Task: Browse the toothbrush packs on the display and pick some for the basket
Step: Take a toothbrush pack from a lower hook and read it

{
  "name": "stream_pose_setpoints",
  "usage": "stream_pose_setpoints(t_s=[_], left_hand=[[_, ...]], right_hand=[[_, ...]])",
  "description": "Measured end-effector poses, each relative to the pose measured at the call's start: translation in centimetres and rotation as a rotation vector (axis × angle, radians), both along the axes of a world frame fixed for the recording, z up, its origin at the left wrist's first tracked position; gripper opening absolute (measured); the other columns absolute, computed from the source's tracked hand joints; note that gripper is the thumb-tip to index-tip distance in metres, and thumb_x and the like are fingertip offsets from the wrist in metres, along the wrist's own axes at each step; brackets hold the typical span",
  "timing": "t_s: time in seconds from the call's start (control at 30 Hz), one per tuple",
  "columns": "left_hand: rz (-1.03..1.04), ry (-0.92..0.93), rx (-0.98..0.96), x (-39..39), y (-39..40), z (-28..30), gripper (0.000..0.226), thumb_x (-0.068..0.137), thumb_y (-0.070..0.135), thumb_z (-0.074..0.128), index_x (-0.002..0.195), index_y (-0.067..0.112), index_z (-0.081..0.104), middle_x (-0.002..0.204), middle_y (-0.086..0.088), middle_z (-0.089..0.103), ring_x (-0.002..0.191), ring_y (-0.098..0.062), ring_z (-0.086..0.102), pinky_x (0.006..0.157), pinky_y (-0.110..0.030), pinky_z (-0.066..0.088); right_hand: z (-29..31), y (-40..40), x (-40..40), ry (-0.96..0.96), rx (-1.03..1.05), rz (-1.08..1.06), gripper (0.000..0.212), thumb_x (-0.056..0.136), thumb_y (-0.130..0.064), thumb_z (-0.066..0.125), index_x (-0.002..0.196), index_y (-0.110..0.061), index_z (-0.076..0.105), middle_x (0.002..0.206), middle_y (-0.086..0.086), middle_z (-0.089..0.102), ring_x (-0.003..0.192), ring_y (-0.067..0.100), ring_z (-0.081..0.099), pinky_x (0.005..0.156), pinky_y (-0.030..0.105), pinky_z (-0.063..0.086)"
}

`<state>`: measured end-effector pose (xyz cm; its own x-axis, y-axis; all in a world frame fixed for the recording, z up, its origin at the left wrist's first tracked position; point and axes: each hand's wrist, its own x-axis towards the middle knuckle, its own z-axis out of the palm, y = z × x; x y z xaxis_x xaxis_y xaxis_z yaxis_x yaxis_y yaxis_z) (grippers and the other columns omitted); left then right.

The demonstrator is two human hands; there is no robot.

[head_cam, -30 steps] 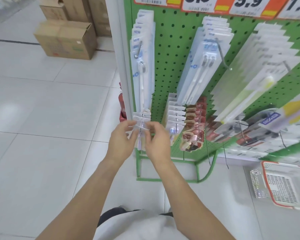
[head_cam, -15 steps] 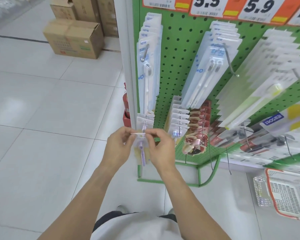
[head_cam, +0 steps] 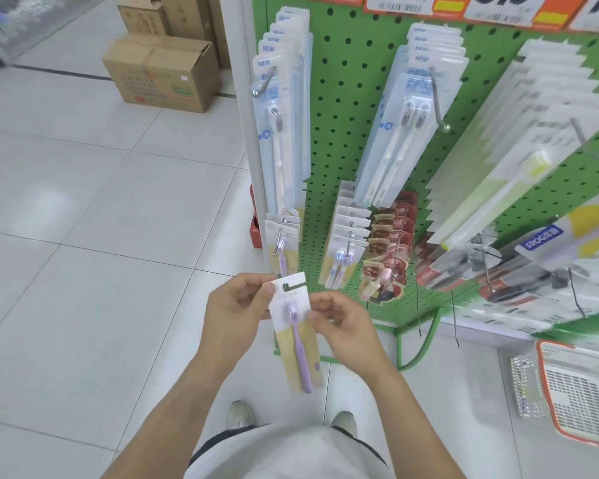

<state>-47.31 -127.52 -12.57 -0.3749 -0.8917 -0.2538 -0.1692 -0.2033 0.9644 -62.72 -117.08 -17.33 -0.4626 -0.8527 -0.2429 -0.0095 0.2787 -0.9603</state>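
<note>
Both hands hold one purple toothbrush pack point(head_cam: 296, 335) in front of me, clear of its hook. My left hand point(head_cam: 236, 314) pinches the white card's top left corner. My right hand point(head_cam: 339, 323) grips the card's right edge. The pack hangs upright, its yellow lower half below my fingers. Behind it, more packs of the same kind point(head_cam: 282, 236) hang on the low left hook of the green pegboard display point(head_cam: 339, 115). The white basket with an orange rim point(head_cam: 574, 385) sits on the floor at the lower right.
Tall blue-white toothbrush packs point(head_cam: 279, 126) and twin packs point(head_cam: 408, 122) hang higher up; red packs point(head_cam: 391, 250) and green-white packs point(head_cam: 509, 160) hang to the right. Bare hook ends stick out. Cardboard boxes point(head_cam: 163, 74) stand on the tiled floor at the back left.
Both hands have drawn the purple toothbrush pack off its hook and down towards me. The view has moved closer to the display.
</note>
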Motion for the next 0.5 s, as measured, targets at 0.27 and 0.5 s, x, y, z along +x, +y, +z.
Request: stream_pose_setpoints(t_s=[0.27, 0.5], left_hand=[[0.027, 0.053, 0.152, -0.9, 1.6, -0.3, 0.013, 0.096, 0.01, 0.065, 0.105, 0.004, 0.072, 0.093, -0.009, 0.079, 0.08, -0.024, 0.076, 0.072, -0.031, 0.062], [-0.083, -0.011, 0.205, -1.0, 3.7, -0.8, 0.011, 0.097, 0.009, 0.063, 0.099, 0.002, 0.073, 0.085, -0.014, 0.078, 0.075, -0.031, 0.075, 0.067, -0.033, 0.062]], right_hand=[[0.5, 2.0, -1.4, -0.02, -0.002, -0.011, 0.009, 0.092, -0.009, 0.073, 0.092, -0.017, 0.077, 0.083, 0.007, 0.077, 0.075, 0.02, 0.069, 0.071, 0.042, 0.057], [1.9, 1.6, -1.7, -0.176, -0.097, -0.097, 0.005, 0.092, -0.003, 0.07, 0.096, -0.005, 0.072, 0.087, 0.017, 0.077, 0.074, 0.026, 0.071, 0.068, 0.042, 0.06]])
